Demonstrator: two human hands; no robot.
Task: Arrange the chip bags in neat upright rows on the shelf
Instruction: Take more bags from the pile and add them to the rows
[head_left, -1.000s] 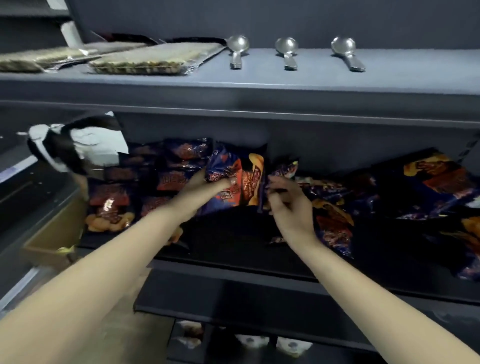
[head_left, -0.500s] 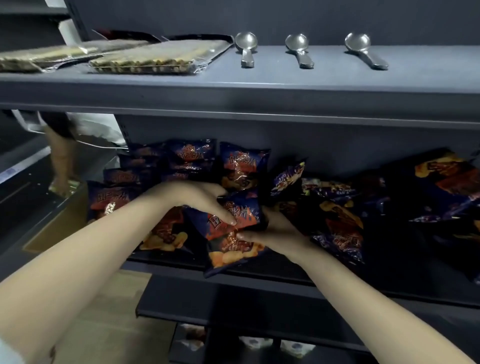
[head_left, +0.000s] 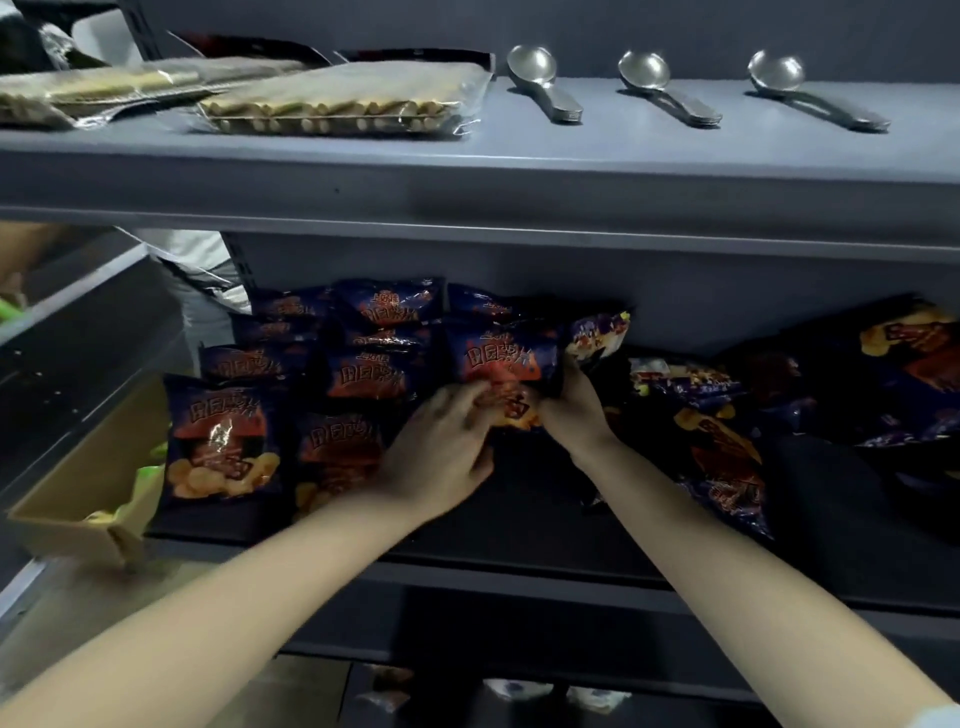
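On the middle shelf (head_left: 540, 519), near its centre, a dark blue chip bag (head_left: 506, 358) with red print stands upright between both hands. The left hand (head_left: 441, 452) shows its back to the camera, its fingers curled onto the bag's lower front, though blur hides the fingertips. The right hand (head_left: 574, 410) grips the bag's lower right edge.

Just left of the held bag, matching upright bags (head_left: 221, 436) stand in rows that run from the shelf's front edge to its back wall. The nearest ones face forward and those behind show only their tops.

Touching the held bag's upper right corner is a small purple bag (head_left: 600, 332), tilted against the back wall. Further right, loose bags (head_left: 722, 457) lie flat or slanted in a jumble across the right half of the shelf.

Above, the upper shelf (head_left: 519, 171) carries three metal spoons (head_left: 665, 85) laid side by side, bowls towards the back. To their left are clear biscuit packs (head_left: 332, 106), lying flat.

Off the middle shelf's left end sits an open cardboard box (head_left: 78, 493) with something yellow-green inside.
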